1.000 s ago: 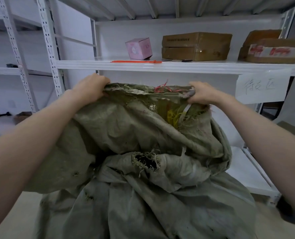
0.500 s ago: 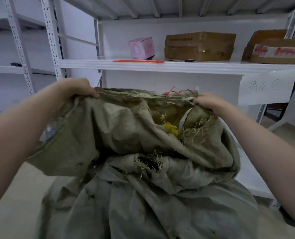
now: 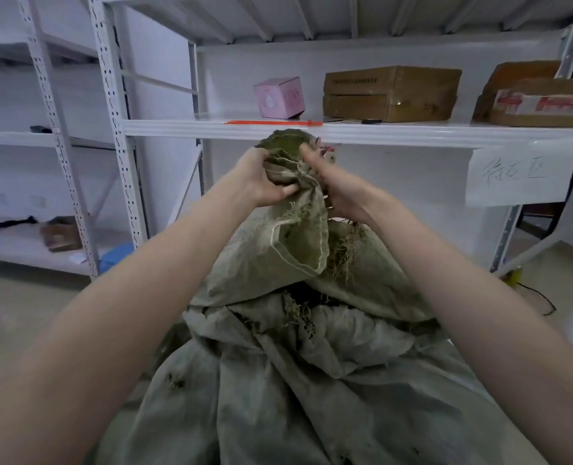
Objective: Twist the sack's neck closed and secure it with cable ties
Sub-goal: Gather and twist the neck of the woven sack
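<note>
A large, worn grey-green woven sack (image 3: 298, 380) stands in front of me, frayed and torn in places. Its mouth is bunched into a narrow neck (image 3: 290, 156) held up at chest height. My left hand (image 3: 261, 177) grips the neck from the left and my right hand (image 3: 337, 187) grips it from the right, the two hands close together. A loose flap of the hem (image 3: 295, 243) hangs down below the hands. Orange cable ties (image 3: 273, 122) lie on the shelf just beyond the neck, untouched.
A white metal shelf unit (image 3: 412, 134) stands right behind the sack, with a pink box (image 3: 280, 97), cardboard boxes (image 3: 390, 94) and a paper sign (image 3: 518, 176) on it. Another rack (image 3: 60, 142) is to the left. Concrete floor surrounds the sack.
My hands were wide apart holding the sack's mouth open; they have come together at the centre, gathering the mouth into a bunched neck. The yellow contents are hidden now.
</note>
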